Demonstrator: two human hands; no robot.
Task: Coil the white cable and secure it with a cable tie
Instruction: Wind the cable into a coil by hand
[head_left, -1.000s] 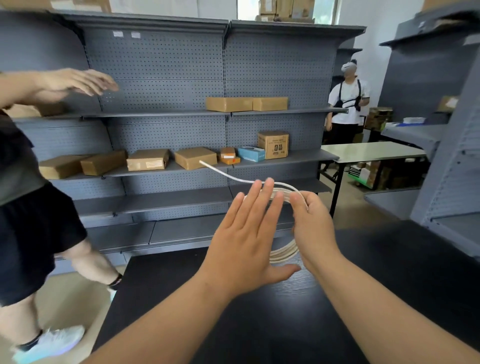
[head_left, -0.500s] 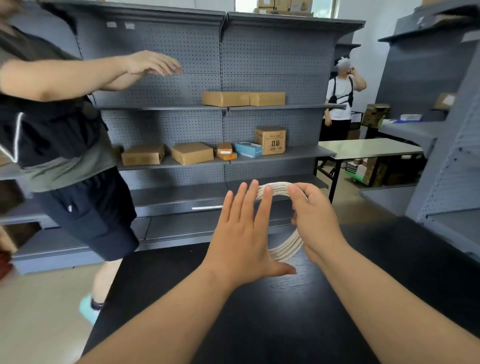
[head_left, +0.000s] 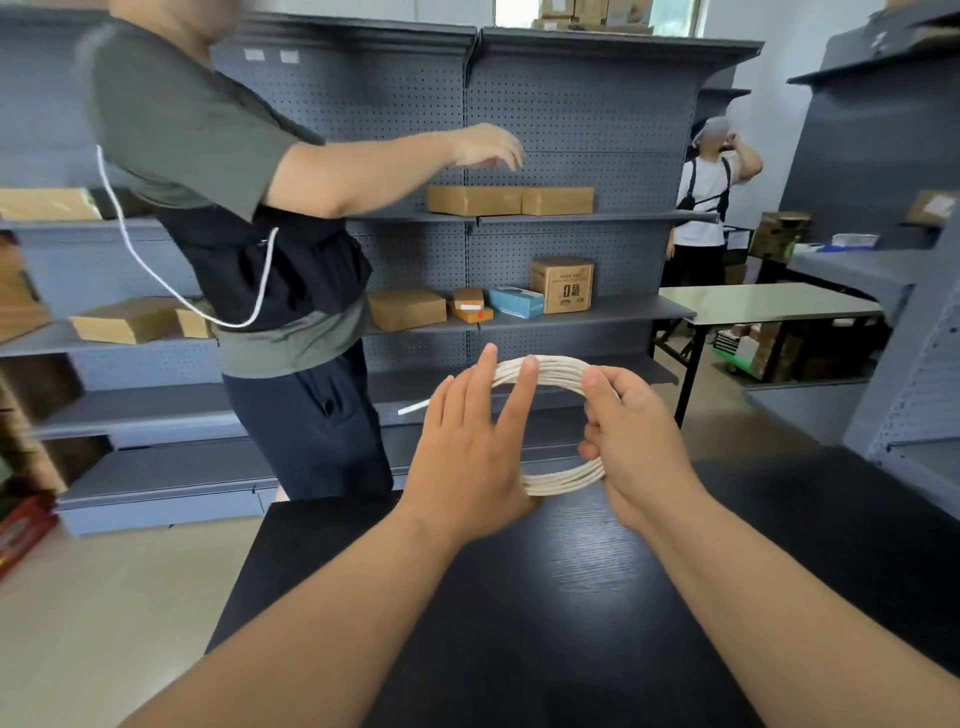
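— Logging the grip first?

— Logging the right hand: curling thumb and fingers round the right side of the white cable, clamping the bundled loops together, grip narrow and full.

— Entering the left hand next?

— Entering it as flat: stretching straight, spread fingers across the left side of the coil, lying against the loops, gripping nothing.

— Placing the cable where?

— Placing it upright in the air between both hands, wound into a round coil of several turns, raised over the far edge of the black worktop. Noting a short white length showing just left of the left hand; failing to tell whether joined to the coil.

— Listing the surroundings?

— Listing grey pegboard shelving beyond the worktop, carrying cardboard boxes and a blue box. Listing a person in a grey shirt leaning between worktop and shelving, reaching one arm toward the shelves, wearing a white cord looping down the front. Listing a second person in a white top standing at far right, behind a pale table.
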